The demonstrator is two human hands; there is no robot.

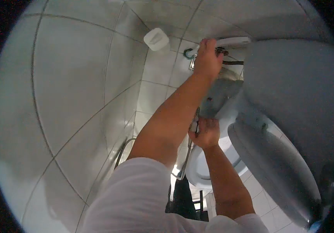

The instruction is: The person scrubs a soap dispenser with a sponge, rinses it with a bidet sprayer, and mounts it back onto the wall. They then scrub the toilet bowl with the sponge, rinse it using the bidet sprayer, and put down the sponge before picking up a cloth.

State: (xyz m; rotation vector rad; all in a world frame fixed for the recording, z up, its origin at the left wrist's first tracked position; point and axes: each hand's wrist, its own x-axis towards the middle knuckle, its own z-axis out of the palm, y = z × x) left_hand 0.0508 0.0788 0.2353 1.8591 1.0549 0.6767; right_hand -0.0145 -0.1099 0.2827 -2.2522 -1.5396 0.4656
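High in the view, my left hand (pixel 209 58) is bent round the wall fittings, its fingers over a white pipe (pixel 235 40) and its thumb beside a dark fitting (pixel 222 51). What it grips there is hidden. Lower down, my right hand (pixel 206 132) is closed at a thin metal hose (pixel 190 143), which hangs past the rim of a white toilet bowl (pixel 202 180). A dark tube (pixel 233 62) runs right from the fittings.
A grey toilet tank (pixel 291 77) and raised lid (pixel 275 167) take up the right side. Tiled wall (pixel 70 77) fills the left. A white holder (pixel 156 39) is on the wall near the corner. A metal bar (pixel 123 149) stands left of my left arm.
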